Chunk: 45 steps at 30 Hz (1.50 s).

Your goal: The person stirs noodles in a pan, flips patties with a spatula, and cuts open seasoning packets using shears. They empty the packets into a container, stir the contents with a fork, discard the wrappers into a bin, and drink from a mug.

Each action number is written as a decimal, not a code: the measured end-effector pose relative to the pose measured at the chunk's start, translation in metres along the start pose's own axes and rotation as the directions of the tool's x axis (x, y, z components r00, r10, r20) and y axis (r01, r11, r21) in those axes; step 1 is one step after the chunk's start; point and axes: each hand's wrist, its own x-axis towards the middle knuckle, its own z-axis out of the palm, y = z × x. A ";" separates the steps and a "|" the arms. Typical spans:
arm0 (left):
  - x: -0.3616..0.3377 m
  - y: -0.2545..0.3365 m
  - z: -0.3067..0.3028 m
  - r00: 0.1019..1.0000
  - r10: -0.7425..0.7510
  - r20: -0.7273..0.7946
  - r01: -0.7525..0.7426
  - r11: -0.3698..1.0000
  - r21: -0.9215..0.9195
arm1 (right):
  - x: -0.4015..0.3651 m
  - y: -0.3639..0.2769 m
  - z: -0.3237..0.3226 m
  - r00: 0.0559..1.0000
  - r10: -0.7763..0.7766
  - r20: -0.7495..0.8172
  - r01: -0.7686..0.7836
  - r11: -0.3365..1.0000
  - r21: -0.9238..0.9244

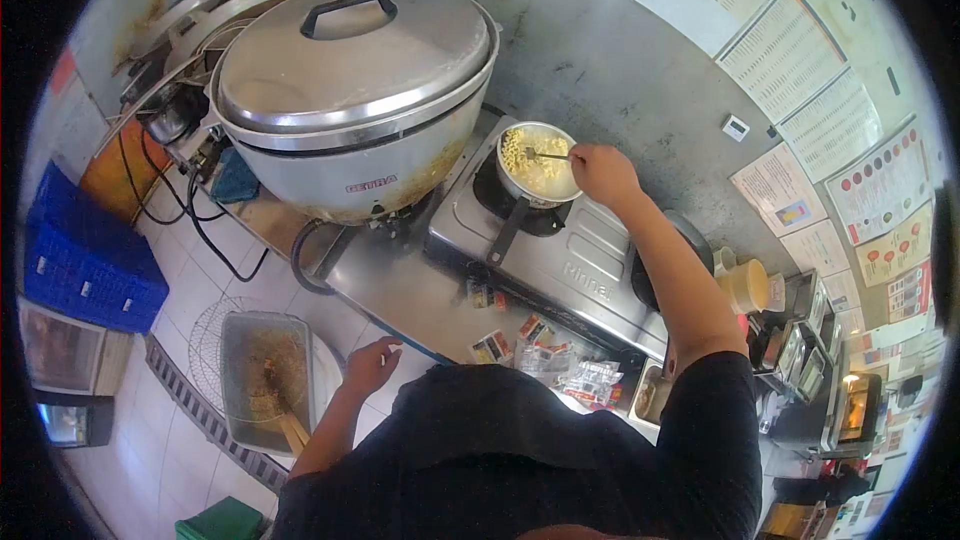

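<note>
My right hand [603,176] is closed around the handle of a fork [550,156]. The fork's tines dip into a pot [505,172] of pale yellow noodles [518,152] in cloudy liquid. This pot sits on the left burner of a silver Rinnai gas stove [590,250], its black handle [508,230] pointing toward my body. Down by the counter edge, my left hand [370,366] hangs apart from other things with its fingers curled together. A small pale spot shows at its fingertips; what it is, I cannot make out.
A large Getra rice cooker [365,160] with a lid stands left of the stove. Torn seasoning packets [492,347] and clear plastic wrappers [590,380] lie along the front counter. A grey tub [265,325], wire strainer [205,340] and blue crate [90,260] are at left.
</note>
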 end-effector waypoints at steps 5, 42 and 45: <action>-0.003 -0.002 -0.002 1.000 -0.018 0.001 0.018 1.000 0.007 | 0.012 0.005 0.012 0.998 0.023 0.053 -0.022 0.999 -0.023; -0.004 -0.002 -0.016 1.000 -0.012 0.019 0.011 0.999 0.041 | -0.019 0.009 -0.053 0.991 -0.063 -0.120 0.031 0.968 -0.250; -0.001 -0.005 -0.014 1.000 0.031 0.003 -0.031 0.999 0.035 | -0.049 0.019 -0.048 0.984 -0.019 -0.179 -0.016 0.981 -0.196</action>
